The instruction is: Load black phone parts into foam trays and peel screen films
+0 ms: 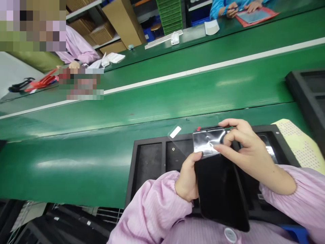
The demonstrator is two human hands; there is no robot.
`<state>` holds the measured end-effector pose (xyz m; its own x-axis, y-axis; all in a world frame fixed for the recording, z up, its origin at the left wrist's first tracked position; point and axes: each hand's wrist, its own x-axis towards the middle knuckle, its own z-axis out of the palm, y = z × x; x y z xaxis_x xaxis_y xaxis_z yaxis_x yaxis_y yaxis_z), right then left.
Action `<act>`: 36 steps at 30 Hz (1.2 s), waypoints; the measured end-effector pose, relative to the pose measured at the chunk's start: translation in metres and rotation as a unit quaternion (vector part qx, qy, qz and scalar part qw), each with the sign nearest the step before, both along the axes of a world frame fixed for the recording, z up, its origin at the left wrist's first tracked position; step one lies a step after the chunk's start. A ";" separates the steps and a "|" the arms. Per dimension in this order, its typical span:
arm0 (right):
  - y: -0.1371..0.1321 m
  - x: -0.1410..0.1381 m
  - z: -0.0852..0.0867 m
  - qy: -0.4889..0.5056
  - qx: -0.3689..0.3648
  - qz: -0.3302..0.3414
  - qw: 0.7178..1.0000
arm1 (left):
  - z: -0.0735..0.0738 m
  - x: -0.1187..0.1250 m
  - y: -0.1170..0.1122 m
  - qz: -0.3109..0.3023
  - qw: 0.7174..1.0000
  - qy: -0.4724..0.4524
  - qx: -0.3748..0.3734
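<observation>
My left hand [188,178] grips the left side of a black flat device with a glossy screen [219,189], like a tablet, with its thumb on the upper left edge. A shiny clear film [207,141] lies across the device's upper end, and a small red tab [198,129] shows at its top edge. My right hand [250,152] is at the upper right corner, thumb and curled fingers pinching at the film's right side; the exact grip is partly hidden. Just left of the device is a clear sheet with a white label [175,132].
Beneath my hands lies a black compartment tray [149,162]. A yellow dotted sheet [302,145] sits right of it, and another black tray [308,91] beyond. Across the green bench [83,162], a co-worker's hands [242,9] rest on a red-edged sheet; another person in pink sits far left.
</observation>
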<state>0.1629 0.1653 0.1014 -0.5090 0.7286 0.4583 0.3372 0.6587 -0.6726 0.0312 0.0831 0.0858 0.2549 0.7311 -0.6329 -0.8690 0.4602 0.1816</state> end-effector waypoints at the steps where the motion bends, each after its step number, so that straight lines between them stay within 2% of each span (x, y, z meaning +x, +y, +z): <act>1: -0.001 0.000 0.002 0.001 -0.001 0.000 1.000 | -0.002 0.000 0.000 -0.014 1.000 -0.014 0.000; 8: -0.006 0.002 0.008 0.009 0.005 -0.008 1.000 | -0.008 0.005 0.004 0.007 1.000 -0.003 0.008; 10: -0.004 0.003 0.008 0.030 -0.022 -0.010 0.999 | -0.009 0.005 0.003 0.003 1.000 0.006 0.009; 13: 0.003 0.006 0.007 0.108 -0.155 -0.057 0.980 | -0.009 0.004 0.002 0.016 0.999 0.042 0.007; 14: 0.006 0.006 0.007 0.108 -0.213 -0.077 0.968 | -0.008 0.004 0.002 0.028 0.997 0.066 0.006; 16: 0.009 0.005 0.007 0.042 -0.306 -0.089 0.947 | -0.006 0.005 0.002 0.061 0.991 0.113 0.022; 19: 0.010 0.003 0.007 -0.069 -0.373 -0.053 0.924 | -0.004 0.008 0.002 0.084 0.984 0.138 0.072; 22: 0.013 0.009 0.012 -0.033 -0.428 -0.038 0.903 | -0.002 0.006 0.005 0.094 0.981 0.147 0.084; 24: 0.019 0.020 0.021 0.010 -0.440 -0.074 0.895 | 0.002 0.001 0.008 0.122 0.977 0.163 0.068; 27: 0.029 0.040 0.035 0.059 -0.420 -0.152 0.893 | 0.010 -0.014 0.012 0.192 0.965 0.180 0.012; 29: 0.029 0.048 0.036 0.053 -0.418 -0.163 0.892 | 0.016 -0.025 0.013 0.207 0.962 0.179 -0.014; 32: 0.020 0.047 0.019 0.005 -0.438 -0.149 0.886 | 0.022 -0.033 0.010 0.189 0.965 0.182 -0.002; 34: 0.014 0.041 0.003 -0.069 -0.453 -0.107 0.882 | 0.023 -0.031 0.006 0.172 0.962 0.209 0.039; 36: 0.012 0.036 -0.007 -0.159 -0.406 -0.061 0.898 | 0.022 -0.025 0.001 0.133 0.958 0.239 0.089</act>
<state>0.1993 0.1774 0.0949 -0.4146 0.8157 -0.4034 0.6335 -0.0595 -0.7715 0.0062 0.0844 0.1077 -0.2429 0.8371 -0.4901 -0.7494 0.1589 0.6428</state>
